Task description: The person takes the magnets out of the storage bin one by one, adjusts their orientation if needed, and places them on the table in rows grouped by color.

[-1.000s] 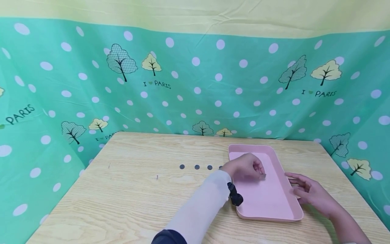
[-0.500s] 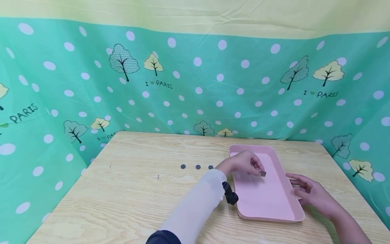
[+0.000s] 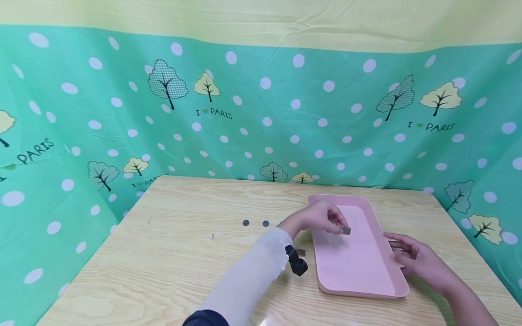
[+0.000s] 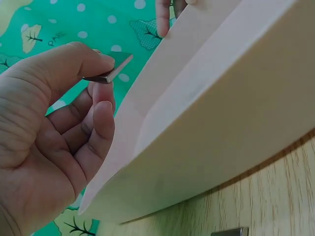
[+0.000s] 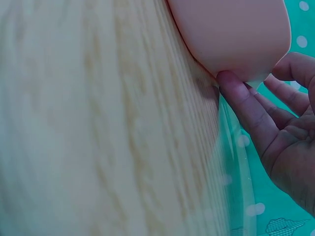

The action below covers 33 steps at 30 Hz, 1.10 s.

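In the head view my left hand (image 3: 320, 217) hovers over the pink tray (image 3: 359, 269). Its thumb and index finger pinch a small, flat, shiny rectangular metal block (image 3: 346, 231). The left wrist view shows that metal block (image 4: 117, 69) by its edge and corner, with the other fingers loosely bent below. My right hand (image 3: 416, 258) is at the tray's right side, its fingers and thumb touching the outer wall. Up close in the right wrist view, the thumb of the right hand (image 5: 280, 128) lies low against the wall of the tray (image 5: 236, 34).
A second flat metal block (image 3: 301, 252) lies on the wooden table (image 3: 171, 267), left of the tray. Small dark discs (image 3: 266, 223) sit in a row behind my left forearm, partly covered by it. A tiny object (image 3: 212, 236) lies farther left. A green dotted curtain (image 3: 244, 99) hangs behind.
My left hand has drawn slightly to the left with the metal block, its forearm covering more discs. The second block on the table has come into view. My right hand stays against the tray.
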### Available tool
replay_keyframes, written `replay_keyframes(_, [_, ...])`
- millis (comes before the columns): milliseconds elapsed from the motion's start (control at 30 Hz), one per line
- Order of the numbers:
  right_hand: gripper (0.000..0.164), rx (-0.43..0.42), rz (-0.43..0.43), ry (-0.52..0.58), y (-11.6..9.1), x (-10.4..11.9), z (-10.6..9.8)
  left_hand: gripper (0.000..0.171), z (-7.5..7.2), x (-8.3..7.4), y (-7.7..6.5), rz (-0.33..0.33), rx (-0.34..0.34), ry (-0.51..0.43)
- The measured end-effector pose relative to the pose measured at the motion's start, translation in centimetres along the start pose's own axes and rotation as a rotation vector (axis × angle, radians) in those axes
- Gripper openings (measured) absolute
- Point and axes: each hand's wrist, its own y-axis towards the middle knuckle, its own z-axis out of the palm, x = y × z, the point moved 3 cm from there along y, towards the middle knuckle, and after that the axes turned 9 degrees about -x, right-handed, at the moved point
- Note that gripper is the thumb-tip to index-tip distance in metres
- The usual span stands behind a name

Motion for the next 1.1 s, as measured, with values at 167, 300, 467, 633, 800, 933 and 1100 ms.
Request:
replay_keyframes(167, [0.064,-0.001,0.019,-0.006,0.1,0.0,0.0,0.016,-0.6,-0.2,-0.7,0.024,-0.009,-0.032])
replay_keyframes(300, [0.064,0.0,0.024,-0.006,0.1,-0.1,-0.1,0.015,-1.2,-0.3,-1.3,0.046,-0.037,-0.048])
replay_keyframes(467, [0.064,0.003,0.028,-0.01,0.1,-0.2,-0.1,0.015,-1.9,-0.5,-2.2,0.051,-0.069,-0.055])
replay_keyframes(633, [0.065,0.007,0.037,-0.012,0.2,-0.3,-0.1,0.014,-2.7,-0.5,-3.4,0.023,-0.085,-0.065])
replay_keyframes(800, [0.064,0.005,0.037,-0.013,0.2,-0.3,-0.1,0.013,-3.4,-0.4,-4.4,0.044,-0.101,-0.082])
replay_keyframes(933, [0.064,0.006,0.033,-0.008,0.2,-0.3,-0.1,0.012,-4.0,-0.4,-5.4,0.073,-0.11,-0.092])
replay_keyframes(1100, [0.064,0.008,0.034,-0.004,0.2,-0.2,0.0,0.014,-4.8,-0.1,-6.7,0.074,-0.131,-0.106])
